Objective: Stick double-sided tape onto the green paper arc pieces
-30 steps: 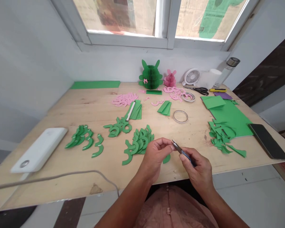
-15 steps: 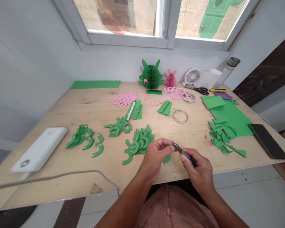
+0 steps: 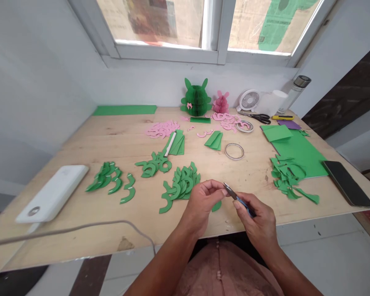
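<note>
My right hand [image 3: 257, 216] is closed on a slim blue and dark tool [image 3: 240, 199], whose metal tip points up and left to my left fingertips. In a pinch, the thumb and fingers of my left hand [image 3: 203, 201] meet at that tip; what they hold is too small to make out. A green paper piece [image 3: 216, 206] shows on the table just under my hands. Beside my left hand lies a heap of green curved paper pieces [image 3: 183, 181]. More green curved pieces [image 3: 106, 176] lie in an overlapping row farther left.
A white power bank [image 3: 52, 193] with a cable lies left. Green scraps [image 3: 286, 176], green sheets [image 3: 305, 152] and a phone [image 3: 347, 183] lie right. Tape rings [image 3: 234, 151], pink pieces [image 3: 163, 128], scissors [image 3: 260, 118], a fan [image 3: 249, 100] and paper figures [image 3: 196, 100] are farther back.
</note>
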